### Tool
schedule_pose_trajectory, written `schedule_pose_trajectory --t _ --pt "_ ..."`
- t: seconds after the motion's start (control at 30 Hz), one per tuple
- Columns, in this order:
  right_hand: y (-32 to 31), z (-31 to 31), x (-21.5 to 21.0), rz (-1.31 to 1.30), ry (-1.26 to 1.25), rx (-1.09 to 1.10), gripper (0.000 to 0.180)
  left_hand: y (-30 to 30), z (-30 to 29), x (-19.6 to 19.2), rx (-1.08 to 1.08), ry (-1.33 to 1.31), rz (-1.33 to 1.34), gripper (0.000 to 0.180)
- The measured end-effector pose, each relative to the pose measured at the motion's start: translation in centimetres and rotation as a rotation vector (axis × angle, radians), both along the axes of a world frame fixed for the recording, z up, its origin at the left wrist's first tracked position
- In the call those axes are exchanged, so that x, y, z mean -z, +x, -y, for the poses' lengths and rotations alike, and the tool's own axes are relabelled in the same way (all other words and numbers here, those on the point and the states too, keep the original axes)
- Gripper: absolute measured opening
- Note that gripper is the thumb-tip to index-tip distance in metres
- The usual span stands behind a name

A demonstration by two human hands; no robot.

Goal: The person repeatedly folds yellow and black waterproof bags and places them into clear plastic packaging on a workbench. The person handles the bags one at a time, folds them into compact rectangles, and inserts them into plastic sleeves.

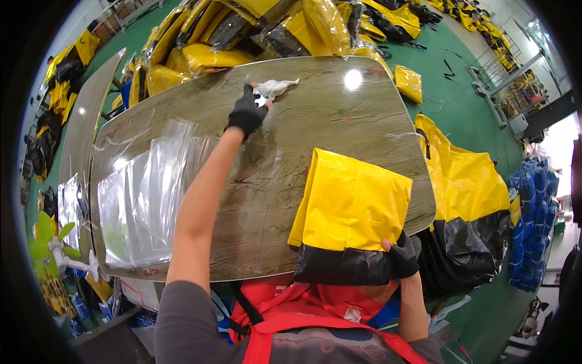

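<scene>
My left hand (pixel 247 114), in a dark fingerless glove, reaches to the far part of a wood-patterned table (pixel 357 115). Its fingers are closed on a crumpled white cloth (pixel 274 89) that rests on the tabletop. At the near right edge my right hand (pixel 405 255), gloved the same way, grips the lower right corner of a folded yellow and black tarpaulin piece (pixel 357 200), thumb on top. The black strip of this piece hangs over the near edge. Clear plastic bags (pixel 142 203) lie in a stack left of my left forearm.
Beyond the table rises a heap of wrapped yellow and black packages (pixel 242 36). A larger yellow and black tarpaulin (pixel 467 188) hangs at the right, before blue bundles (pixel 532 221). A green fan (pixel 51 236) stands at the left. One small yellow package (pixel 408 84) lies on the green floor.
</scene>
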State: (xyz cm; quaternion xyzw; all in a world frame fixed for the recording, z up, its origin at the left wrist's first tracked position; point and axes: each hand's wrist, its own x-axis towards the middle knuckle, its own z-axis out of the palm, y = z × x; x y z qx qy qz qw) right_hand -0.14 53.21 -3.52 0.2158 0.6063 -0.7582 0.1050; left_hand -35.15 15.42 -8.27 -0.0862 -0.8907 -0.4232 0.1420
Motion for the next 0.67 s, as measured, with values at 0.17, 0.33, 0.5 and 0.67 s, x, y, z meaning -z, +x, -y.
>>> schedule_pose_trajectory --t 0.17,0.33,0.5,0.67 --pt "-0.9 -1.1 -0.3 -0.056 0.154 -0.167 0.062 23.8 3.5 -3.2 -0.043 -0.696 0.058 0.057" --pt "-3.7 -0.6 -2.7 -0.121 0.231 -0.351 0.063 26.7 5.9 -1.0 0.034 -0.665 0.061 0.051" --pt "-5.3 0.0 -4.2 -0.112 0.193 -0.401 0.063 28.7 5.0 -1.5 0.250 -0.642 0.078 0.048" --pt "-3.3 -1.1 -2.7 -0.045 0.192 -0.465 0.067 29.0 5.8 -0.4 0.296 -0.660 0.096 0.059"
